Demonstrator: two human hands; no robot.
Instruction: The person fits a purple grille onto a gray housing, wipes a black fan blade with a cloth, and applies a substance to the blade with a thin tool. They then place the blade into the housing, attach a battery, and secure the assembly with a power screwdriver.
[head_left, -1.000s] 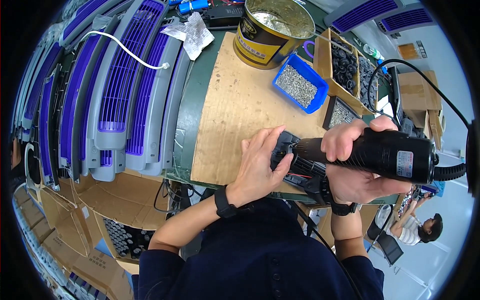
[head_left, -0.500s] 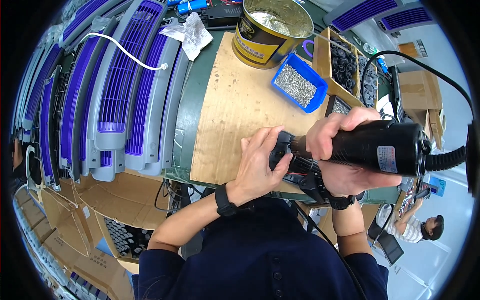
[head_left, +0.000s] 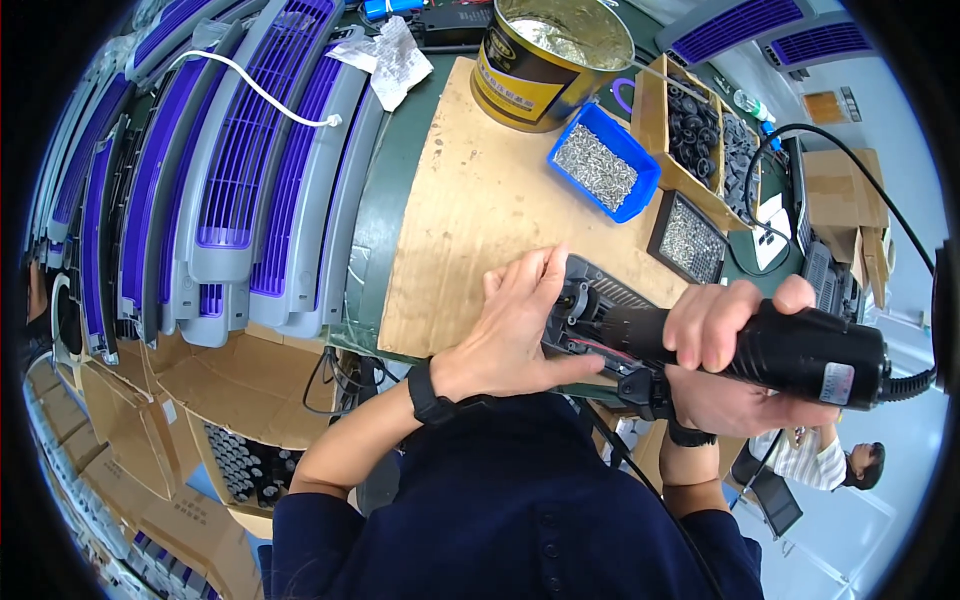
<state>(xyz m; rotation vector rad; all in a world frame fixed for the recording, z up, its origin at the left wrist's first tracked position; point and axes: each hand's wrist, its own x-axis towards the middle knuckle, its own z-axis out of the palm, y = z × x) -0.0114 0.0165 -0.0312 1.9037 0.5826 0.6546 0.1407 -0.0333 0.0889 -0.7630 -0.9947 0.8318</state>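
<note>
Stacked grey-and-purple grille panels [head_left: 240,170] at 9 o'clock. Left hand [head_left: 520,325], centre, fingers curled over the black part [head_left: 590,315] on the cardboard sheet [head_left: 480,200]. Right hand [head_left: 730,355] at 3 o'clock, fist closed round the black electric screwdriver [head_left: 790,345]. Blue screw tray [head_left: 603,160] at 1 o'clock.

A black electric screwdriver [head_left: 790,350] is being gripped by the right hand [head_left: 735,345], its tip lying against a black part [head_left: 600,315] that is being steadied by the left hand [head_left: 515,325] on the cardboard sheet [head_left: 480,210]. A blue screw tray [head_left: 603,162] is resting farther off.
</note>
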